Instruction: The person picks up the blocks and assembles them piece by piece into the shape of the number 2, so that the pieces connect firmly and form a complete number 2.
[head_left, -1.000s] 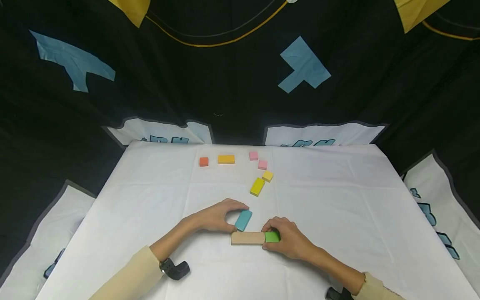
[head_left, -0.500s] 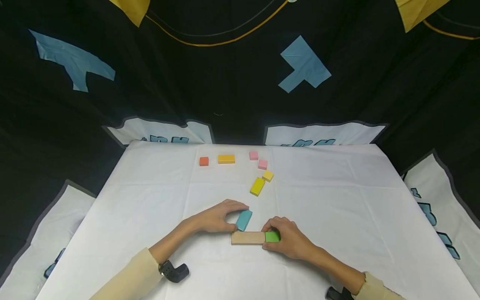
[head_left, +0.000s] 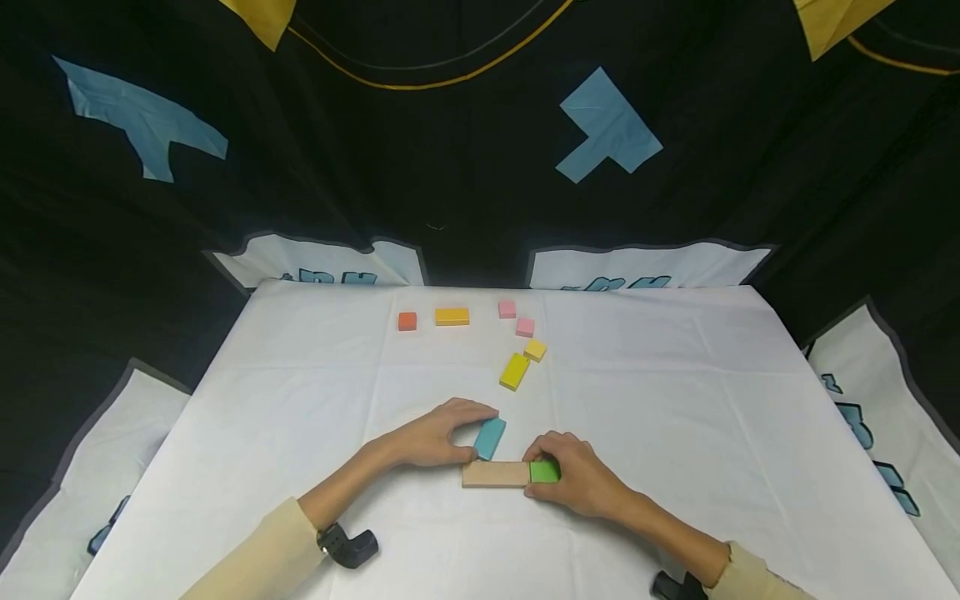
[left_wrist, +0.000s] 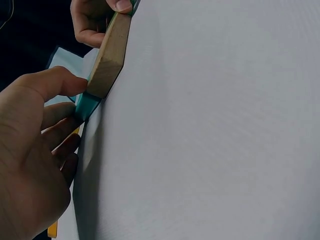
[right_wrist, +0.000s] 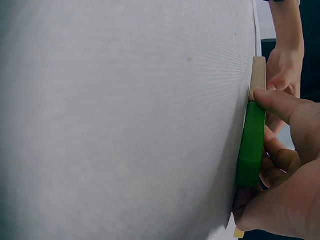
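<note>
My left hand (head_left: 433, 435) holds a light-blue block (head_left: 490, 439) at a slant, thumb at its near end and fingertips at its far end. Directly in front of it lies a long plain wooden block (head_left: 495, 475). In the left wrist view the blue block (left_wrist: 87, 106) meets the corner of the wooden block (left_wrist: 111, 57). My right hand (head_left: 579, 477) pinches a green block (head_left: 544, 472) that sits end to end with the wooden one. Its thumb reaches the joint between them in the right wrist view, where a dark purplish piece (right_wrist: 242, 196) shows below the green block (right_wrist: 251, 145).
Farther back on the white-covered table (head_left: 660, 417) lie a red cube (head_left: 407, 322), an orange block (head_left: 452, 317), two pink cubes (head_left: 507, 309), a pale yellow cube (head_left: 535, 350) and a yellow block (head_left: 514, 372). A black curtain (head_left: 465, 167) hangs behind.
The left thumb and the light-blue block have shifted very slightly to the right. My right hand, the green block and the wooden block stay in place.
</note>
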